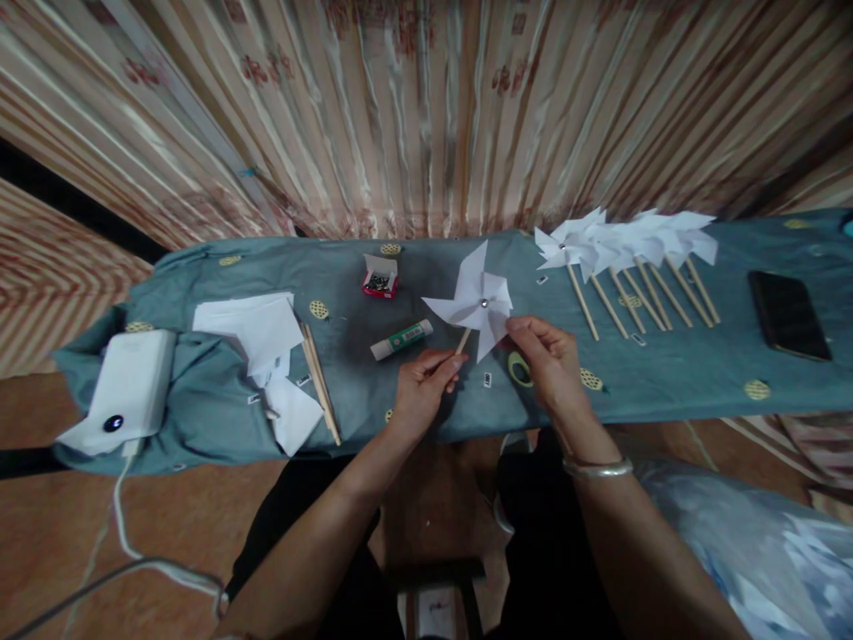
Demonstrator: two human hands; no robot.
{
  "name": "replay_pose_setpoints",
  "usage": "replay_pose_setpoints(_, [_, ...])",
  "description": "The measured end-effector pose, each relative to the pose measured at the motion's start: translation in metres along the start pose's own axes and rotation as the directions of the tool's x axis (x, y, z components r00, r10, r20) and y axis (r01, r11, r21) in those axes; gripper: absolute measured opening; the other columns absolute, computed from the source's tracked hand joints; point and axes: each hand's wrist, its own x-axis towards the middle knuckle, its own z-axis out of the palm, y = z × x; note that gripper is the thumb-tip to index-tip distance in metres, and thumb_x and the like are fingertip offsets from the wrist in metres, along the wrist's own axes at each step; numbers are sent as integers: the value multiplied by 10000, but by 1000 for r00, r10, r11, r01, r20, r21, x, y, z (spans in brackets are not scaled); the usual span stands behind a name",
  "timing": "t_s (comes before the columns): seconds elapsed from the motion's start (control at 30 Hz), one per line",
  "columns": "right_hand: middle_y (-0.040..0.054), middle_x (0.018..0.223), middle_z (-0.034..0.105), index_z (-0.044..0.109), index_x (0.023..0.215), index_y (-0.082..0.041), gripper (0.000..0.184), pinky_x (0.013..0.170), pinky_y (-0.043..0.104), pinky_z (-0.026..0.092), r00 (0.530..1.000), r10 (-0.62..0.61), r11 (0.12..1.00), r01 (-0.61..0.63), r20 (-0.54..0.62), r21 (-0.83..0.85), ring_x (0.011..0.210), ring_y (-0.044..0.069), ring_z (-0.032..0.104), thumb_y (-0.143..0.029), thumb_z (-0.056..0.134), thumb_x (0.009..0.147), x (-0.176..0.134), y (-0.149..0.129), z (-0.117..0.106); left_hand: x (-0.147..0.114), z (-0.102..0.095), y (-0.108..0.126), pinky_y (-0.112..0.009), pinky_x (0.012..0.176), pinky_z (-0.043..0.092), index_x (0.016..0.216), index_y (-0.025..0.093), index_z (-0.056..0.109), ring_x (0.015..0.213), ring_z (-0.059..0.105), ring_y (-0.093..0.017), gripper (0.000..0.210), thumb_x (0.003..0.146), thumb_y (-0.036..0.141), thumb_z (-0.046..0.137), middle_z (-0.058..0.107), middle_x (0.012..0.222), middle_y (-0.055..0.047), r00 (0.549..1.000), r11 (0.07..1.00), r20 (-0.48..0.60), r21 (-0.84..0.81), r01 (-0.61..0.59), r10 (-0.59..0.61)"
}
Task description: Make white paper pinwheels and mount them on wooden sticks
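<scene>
A white paper pinwheel with a silver pin at its centre is held up over the middle of the cloth. My left hand is closed round its wooden stick, just below the blades. At the right, my right hand pinches the edge of one paper blade between thumb and fingers. A green and white glue stick lies left of the pinwheel. Behind it stands a small red box with its flap up and dark metallic pins inside.
Several pinwheels lie overlapping in a row at the back right, beside a black phone. To the left are white paper sheets, loose wooden sticks and a white power bank with a cable. A curtain hangs behind the table.
</scene>
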Motion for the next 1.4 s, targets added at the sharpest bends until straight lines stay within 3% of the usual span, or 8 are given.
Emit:
replay_pose_setpoints(0.13, [-7, 657, 686, 680, 651, -199, 264, 617, 254, 478, 984, -54, 998, 60, -169, 27, 574, 112, 586, -441, 735, 740, 10, 3, -9, -1, 0, 2, -207, 472, 333, 831, 148, 778, 500, 442, -59, 293, 729, 420, 740, 540, 619, 21, 1000, 1000, 20, 16, 14, -15])
replay_pose_setpoints(0.23, [10, 776, 717, 707, 761, -203, 223, 709, 294, 518, 946, -180, 984, 171, -268, -57, 689, 137, 629, -412, 765, 706, 16, 3, -15, -4, 1, 6, -207, 455, 314, 835, 137, 772, 478, 424, -56, 330, 732, 448, 734, 511, 586, 31, 999, 999, 48, 38, 19, -21])
replay_pose_setpoints(0.37, [41, 1019, 733, 712, 990, -228, 314, 875, 365, 525, 950, -261, 961, 240, -169, -137, 925, 184, 673, -366, 766, 713, 21, 4, -20, -7, 1, 10, -207, 456, 310, 823, 131, 771, 473, 422, -55, 322, 751, 440, 716, 497, 581, 32, 996, 996, 83, 91, 12, -19])
replay_pose_setpoints(0.53, [38, 992, 747, 707, 1015, -241, 299, 822, 358, 551, 961, -271, 957, 264, -48, -116, 905, 191, 689, -323, 739, 729, 23, 2, -18, -8, 2, 11, -212, 460, 313, 814, 138, 774, 464, 391, -53, 329, 759, 455, 708, 479, 568, 34, 994, 990, 108, 139, -5, -10])
replay_pose_setpoints(0.87, [-18, 716, 707, 732, 808, -225, 89, 678, 292, 507, 938, -308, 939, 273, -156, -211, 664, 139, 630, -289, 737, 746, 16, -5, -16, -5, 2, 7, -209, 438, 295, 797, 123, 758, 471, 418, -58, 329, 725, 443, 730, 497, 592, 27, 998, 994, 54, 111, 18, -24])
replay_pose_setpoints(1.13, [-26, 644, 661, 719, 755, -210, 104, 591, 265, 451, 956, -269, 932, 227, -120, -283, 584, 123, 564, -302, 688, 793, 10, -1, -14, -2, 2, 9, -207, 447, 304, 814, 141, 769, 472, 411, -52, 332, 697, 451, 759, 508, 593, 29, 1000, 998, 5, 57, 25, -26])
replay_pose_setpoints(1.27, [-8, 733, 700, 702, 845, -217, 111, 658, 288, 492, 949, -298, 921, 257, -103, -292, 661, 142, 618, -311, 697, 787, 10, 2, -11, -3, 1, 8, -206, 442, 301, 822, 144, 772, 479, 421, -56, 314, 712, 438, 748, 509, 599, 26, 1000, 997, 15, 82, 8, -9])
replay_pose_setpoints(1.4, [12, 837, 740, 667, 1048, -234, 271, 773, 346, 522, 925, -368, 850, 296, -91, -436, 740, 175, 658, -317, 696, 792, 9, 2, -11, -4, 2, 7, -203, 439, 308, 812, 150, 775, 489, 427, -61, 309, 722, 443, 739, 504, 601, 25, 1000, 993, 26, 117, -14, 11])
